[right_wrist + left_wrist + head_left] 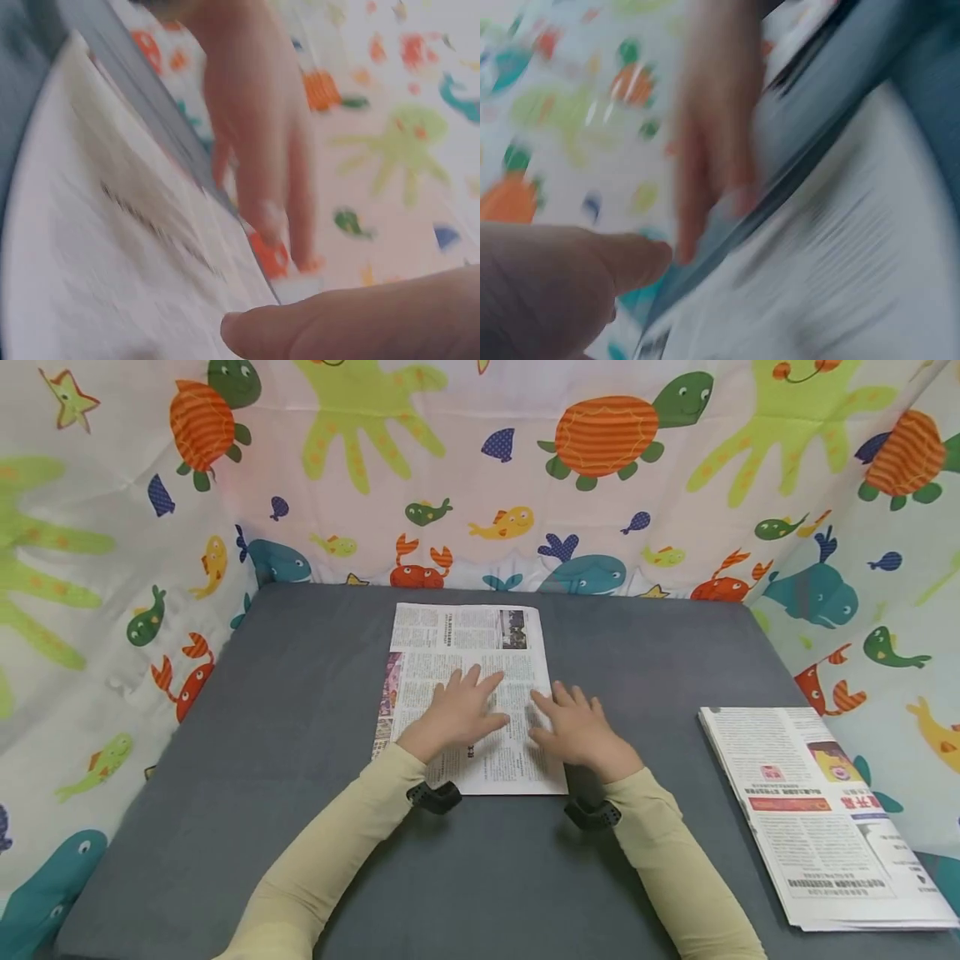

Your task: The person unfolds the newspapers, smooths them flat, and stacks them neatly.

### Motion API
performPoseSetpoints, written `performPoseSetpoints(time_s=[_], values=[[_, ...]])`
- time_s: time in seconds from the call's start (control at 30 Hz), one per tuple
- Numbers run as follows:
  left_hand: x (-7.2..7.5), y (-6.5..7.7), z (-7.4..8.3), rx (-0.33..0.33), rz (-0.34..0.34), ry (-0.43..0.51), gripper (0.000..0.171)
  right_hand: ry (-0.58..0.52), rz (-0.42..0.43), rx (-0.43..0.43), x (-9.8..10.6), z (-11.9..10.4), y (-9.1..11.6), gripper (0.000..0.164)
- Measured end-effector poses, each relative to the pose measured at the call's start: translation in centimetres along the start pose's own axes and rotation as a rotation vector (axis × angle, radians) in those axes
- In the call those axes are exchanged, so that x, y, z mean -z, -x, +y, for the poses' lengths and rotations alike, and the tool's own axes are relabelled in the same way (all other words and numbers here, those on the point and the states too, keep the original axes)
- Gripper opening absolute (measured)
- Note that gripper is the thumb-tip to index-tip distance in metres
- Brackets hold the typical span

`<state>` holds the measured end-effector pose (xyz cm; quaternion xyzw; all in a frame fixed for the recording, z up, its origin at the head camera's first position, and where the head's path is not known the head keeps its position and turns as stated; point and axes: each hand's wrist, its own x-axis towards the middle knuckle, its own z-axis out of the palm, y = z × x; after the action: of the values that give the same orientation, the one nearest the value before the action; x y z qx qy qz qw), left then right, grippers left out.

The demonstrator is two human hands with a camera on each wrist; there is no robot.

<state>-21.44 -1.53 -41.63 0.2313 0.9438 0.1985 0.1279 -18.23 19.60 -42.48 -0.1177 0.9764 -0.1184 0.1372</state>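
Observation:
A folded newspaper (480, 652) lies on the grey table, printed with columns of text, a dark photo at its upper right and a coloured strip along its left side. Over the middle of the paper is my left hand (459, 714), fingers spread and pointing away from me. My right hand (577, 727) reaches over the paper's right edge, its fingers spread as well. Neither hand grips anything. Both wrist views are blurred; the newspaper (840, 262) fills the lower right of the left wrist view and the newspaper (112, 225) fills the left of the right wrist view.
A stack of folded newspapers (817, 827) sits at the table's right edge. The grey table (247, 760) is bordered at the back and sides by a curtain (465, 468) with printed sea animals. Each wrist wears a dark camera band.

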Motion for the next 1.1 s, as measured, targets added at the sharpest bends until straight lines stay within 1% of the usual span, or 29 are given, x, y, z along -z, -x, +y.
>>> performPoseSetpoints(time_s=[0.07,0.13,0.23,0.3,0.37,0.43,0.6,0.83,1.1], values=[[-1.3,0.9,1.6,-0.008,0.005,-0.065,0.073,-0.024,0.017,-0.042,0.3,1.4,-0.3,0.068],[-2.5,1.7,3.1,-0.033,-0.003,-0.105,0.073,-0.047,0.024,-0.072,0.4,2.7,-0.5,0.069],[-4.3,2.4,4.7,-0.062,-0.021,-0.151,0.074,-0.075,0.017,-0.117,0.6,4.3,-0.8,0.072],[-5.4,2.7,5.3,-0.068,-0.028,-0.17,0.074,-0.092,0.011,-0.145,0.6,5.2,-0.9,0.073],[-6.3,2.8,5.6,-0.07,-0.029,-0.183,0.075,-0.102,0.009,-0.171,0.5,5.9,-1.1,0.075],[-6.9,2.9,5.7,-0.065,-0.028,-0.192,0.075,-0.108,0.002,-0.196,0.4,6.5,-1.2,0.077],[-7.5,3.1,5.7,-0.048,-0.025,-0.187,0.075,-0.107,-0.015,-0.217,0.2,7.0,-1.5,0.077],[-7.9,3.0,5.5,-0.067,0.009,-0.194,0.073,-0.08,-0.01,-0.213,0.1,7.2,-1.7,0.077],[-8.0,3.0,5.5,-0.073,0.019,-0.213,0.07,-0.074,-0.014,-0.224,0.0,7.2,-1.7,0.078]])
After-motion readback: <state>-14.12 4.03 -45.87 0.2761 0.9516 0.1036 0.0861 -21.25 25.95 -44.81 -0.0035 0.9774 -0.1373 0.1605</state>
